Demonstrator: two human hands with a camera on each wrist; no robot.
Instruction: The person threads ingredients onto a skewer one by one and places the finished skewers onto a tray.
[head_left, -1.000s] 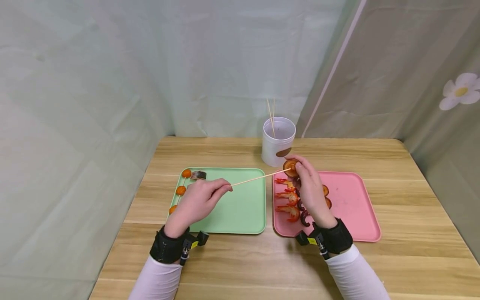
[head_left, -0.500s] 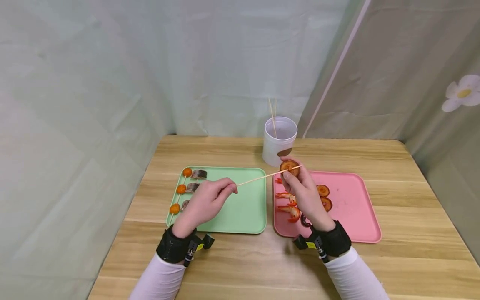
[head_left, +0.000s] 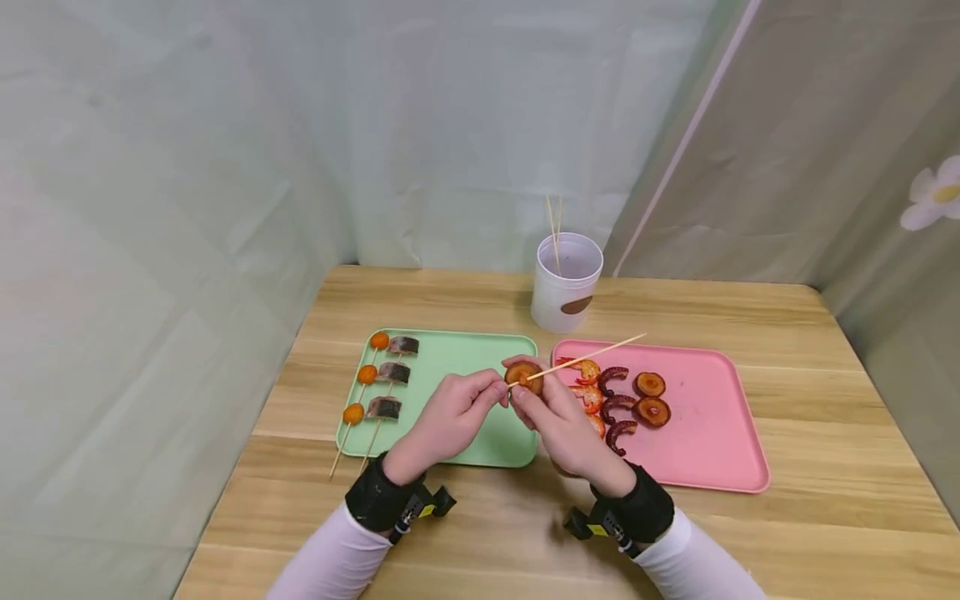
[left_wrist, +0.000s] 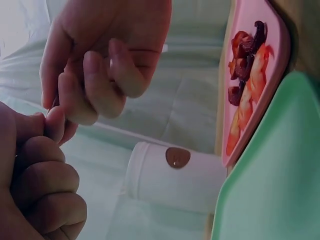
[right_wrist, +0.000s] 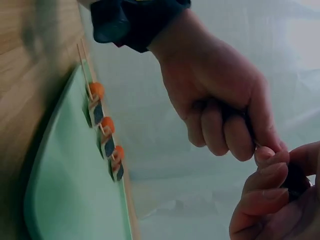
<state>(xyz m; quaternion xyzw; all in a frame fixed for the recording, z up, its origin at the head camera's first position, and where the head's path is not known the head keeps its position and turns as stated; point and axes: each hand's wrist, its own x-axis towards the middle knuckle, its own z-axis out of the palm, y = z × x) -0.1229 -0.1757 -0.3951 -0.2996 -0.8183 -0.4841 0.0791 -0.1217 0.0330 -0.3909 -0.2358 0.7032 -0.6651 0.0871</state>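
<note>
Near the front of the head view, my two hands meet above the green tray (head_left: 480, 450). My right hand (head_left: 566, 425) holds a brown shiitake mushroom (head_left: 522, 372) between thumb and fingers. A thin bamboo skewer (head_left: 592, 353) runs through the mushroom, its long free part slanting up to the right over the pink tray (head_left: 712, 450). Close beside the mushroom, my left hand (head_left: 450, 412) pinches the skewer's other end with thumb and forefinger. In the left wrist view, the fingertips of both hands come together and hide the mushroom.
On the green tray's left lie skewers of orange balls (head_left: 367, 374) and fish chunks (head_left: 393, 372). The pink tray bears shrimp (head_left: 587, 398), curled tentacles (head_left: 618, 405) and two mushrooms (head_left: 651, 397). Behind stands a white cup (head_left: 564, 292) with skewers (head_left: 555, 233).
The mushroom has slid along the skewer to my left fingers, the skewer's tip now far out on its right. My right hand has moved left and down with it.
</note>
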